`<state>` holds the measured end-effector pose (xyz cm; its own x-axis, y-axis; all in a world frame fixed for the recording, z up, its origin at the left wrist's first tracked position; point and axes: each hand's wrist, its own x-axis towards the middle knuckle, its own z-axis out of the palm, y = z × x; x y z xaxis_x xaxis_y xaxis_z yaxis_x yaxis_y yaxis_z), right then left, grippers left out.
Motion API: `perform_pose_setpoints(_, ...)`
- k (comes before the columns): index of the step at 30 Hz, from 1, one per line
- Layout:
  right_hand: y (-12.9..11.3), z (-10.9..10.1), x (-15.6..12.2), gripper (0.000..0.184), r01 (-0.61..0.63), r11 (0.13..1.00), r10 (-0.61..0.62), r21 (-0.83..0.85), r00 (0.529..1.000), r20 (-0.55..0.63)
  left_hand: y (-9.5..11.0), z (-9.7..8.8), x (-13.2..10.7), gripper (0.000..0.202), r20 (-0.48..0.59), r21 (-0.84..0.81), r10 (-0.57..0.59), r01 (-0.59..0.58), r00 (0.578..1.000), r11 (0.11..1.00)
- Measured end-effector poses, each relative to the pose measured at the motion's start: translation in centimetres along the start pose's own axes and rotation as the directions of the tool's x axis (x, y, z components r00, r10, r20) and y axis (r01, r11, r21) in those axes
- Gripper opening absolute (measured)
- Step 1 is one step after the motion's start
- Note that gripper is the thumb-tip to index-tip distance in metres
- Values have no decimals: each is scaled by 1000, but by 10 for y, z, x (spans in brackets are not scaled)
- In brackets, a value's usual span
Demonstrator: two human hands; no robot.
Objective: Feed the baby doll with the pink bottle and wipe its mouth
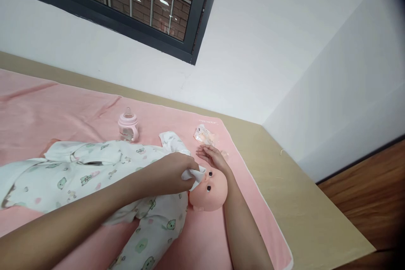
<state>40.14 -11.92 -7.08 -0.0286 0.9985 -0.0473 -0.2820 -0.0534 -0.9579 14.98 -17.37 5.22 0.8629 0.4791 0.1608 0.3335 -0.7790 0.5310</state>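
A baby doll [212, 198] lies on its back, its head toward the right and its body in white clothes printed with green and pink figures. My left hand [177, 173] reaches across the doll's chest, fingers pinched on a white cloth [196, 175]. The cloth touches the lower face, and the doll's mouth is hidden. Beside the far side of the head rests my right hand [214, 157], fingers stretched out and holding nothing. My right forearm curves around the top of the doll's head. A crumpled clear plastic packet [204, 134] lies just beyond my right fingertips.
A pink baby bottle [128, 126] with handles stands beyond the doll's body. Under everything spreads a pink mat [202, 244] on a pale wooden table [303, 215], whose edge runs along the right. White walls and a dark-framed barred window [190, 46] rise behind.
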Motion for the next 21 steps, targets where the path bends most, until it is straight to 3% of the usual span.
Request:
perform_pose_setpoints(10,-1,1,0,32,-15,1000,15,7,1000,5,-7,9,5,21,-23,43,23,-22,999,999)
perform_pose_setpoints(21,-1,0,0,32,-8,1000,8,20,1000,5,-8,7,6,25,-18,81,25,-24,1000,996)
